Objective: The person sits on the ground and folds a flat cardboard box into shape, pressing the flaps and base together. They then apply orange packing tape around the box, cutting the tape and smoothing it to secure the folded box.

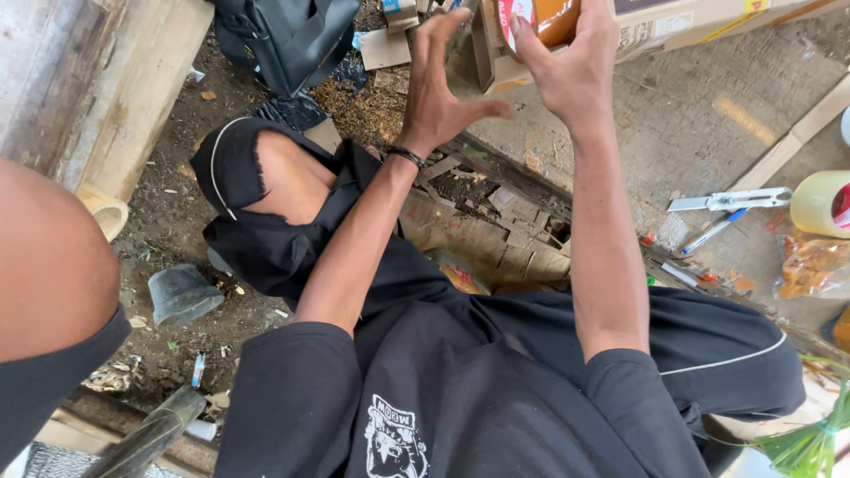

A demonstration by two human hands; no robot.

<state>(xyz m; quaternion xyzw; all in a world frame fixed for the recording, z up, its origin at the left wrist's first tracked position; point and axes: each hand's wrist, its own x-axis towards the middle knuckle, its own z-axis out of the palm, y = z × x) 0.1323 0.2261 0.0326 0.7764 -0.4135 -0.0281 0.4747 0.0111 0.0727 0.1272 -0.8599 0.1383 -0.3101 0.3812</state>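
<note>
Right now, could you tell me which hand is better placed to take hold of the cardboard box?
Probably the right hand: its fingers already rest on the cardboard box, while the left hand hovers open just short of it.

Both arms reach to the frame's top; left hand [443, 84] spread with fingers curled, right hand [567, 62] open.

A silver metal utility knife [731, 200] is seen on the grey concrete floor [682, 115], with a blue pen [715, 231] just beside it. A beige roll of tape [821, 203] is set near a crinkled clear plastic bag [810, 265]. A black bag [288, 40] is placed on the dirt.
</note>
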